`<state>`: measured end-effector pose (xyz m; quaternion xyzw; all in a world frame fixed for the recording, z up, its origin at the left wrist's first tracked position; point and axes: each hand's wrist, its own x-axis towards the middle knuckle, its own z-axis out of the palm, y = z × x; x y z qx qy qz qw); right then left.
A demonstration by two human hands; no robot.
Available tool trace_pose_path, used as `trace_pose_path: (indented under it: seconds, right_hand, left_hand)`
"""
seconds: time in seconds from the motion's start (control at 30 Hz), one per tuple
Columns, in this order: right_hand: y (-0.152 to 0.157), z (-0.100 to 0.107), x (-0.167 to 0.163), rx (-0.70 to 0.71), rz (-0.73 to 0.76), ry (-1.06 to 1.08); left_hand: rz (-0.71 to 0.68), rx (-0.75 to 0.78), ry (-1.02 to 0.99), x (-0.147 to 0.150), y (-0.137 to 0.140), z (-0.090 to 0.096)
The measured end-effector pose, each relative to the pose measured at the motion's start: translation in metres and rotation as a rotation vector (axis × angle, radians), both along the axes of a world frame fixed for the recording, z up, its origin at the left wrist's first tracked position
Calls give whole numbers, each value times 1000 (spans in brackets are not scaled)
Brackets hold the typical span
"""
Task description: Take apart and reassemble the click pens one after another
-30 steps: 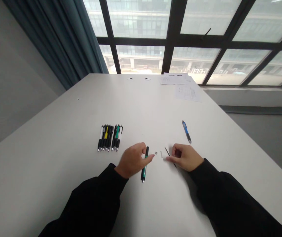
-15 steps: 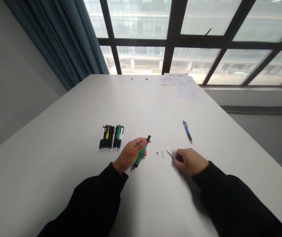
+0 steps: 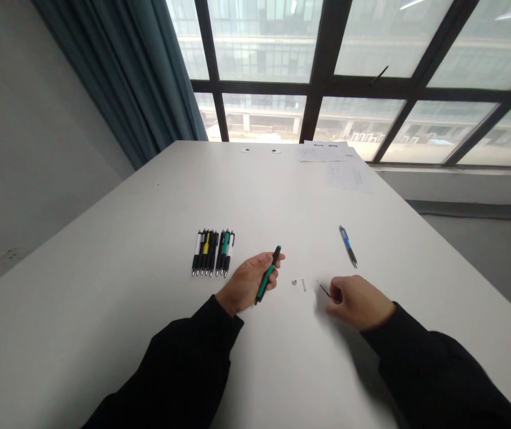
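My left hand [image 3: 249, 281] holds a green pen barrel with a black grip [image 3: 265, 282], tilted with its black end pointing up and away; the fingers curl round it. In my right hand [image 3: 357, 301], thumb and fingers pinch a thin dark pen refill [image 3: 324, 289], whose fine end points left and away. Between the hands, a small metal pen tip [image 3: 294, 282] and a thin spring [image 3: 304, 285] lie on the white table [image 3: 264, 369].
Left of my left hand, several pens [image 3: 212, 252] lie side by side in a row. A blue pen [image 3: 348, 245] rests beyond my right hand. Sheets of paper [image 3: 349, 176] lie at the table's far right edge, by the window.
My right hand now has the refill lifted and drawn slightly away from the spring. My left hand has loosened and turned a little around the green barrel. The view has shifted slightly.
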<state>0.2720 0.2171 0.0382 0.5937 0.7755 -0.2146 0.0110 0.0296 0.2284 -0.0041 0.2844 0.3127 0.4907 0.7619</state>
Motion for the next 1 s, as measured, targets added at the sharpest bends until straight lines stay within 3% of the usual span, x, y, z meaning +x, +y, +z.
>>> trace_pose_path:
  seconds: [0.17, 0.33, 0.43, 1.0]
  right_hand:
    - [6, 37, -21, -72, -67, 857]
    - [15, 54, -46, 202, -69, 1220]
    - [14, 49, -55, 317, -78, 1290]
    - [4, 43, -54, 352, -20, 1169]
  left_hand:
    - [-43, 57, -71, -3, -2, -1]
    - [-115, 139, -103, -6, -4, -4]
    - [-160, 144, -96, -6, -4, -6]
    - [-209, 186, -61, -6, -5, -8]
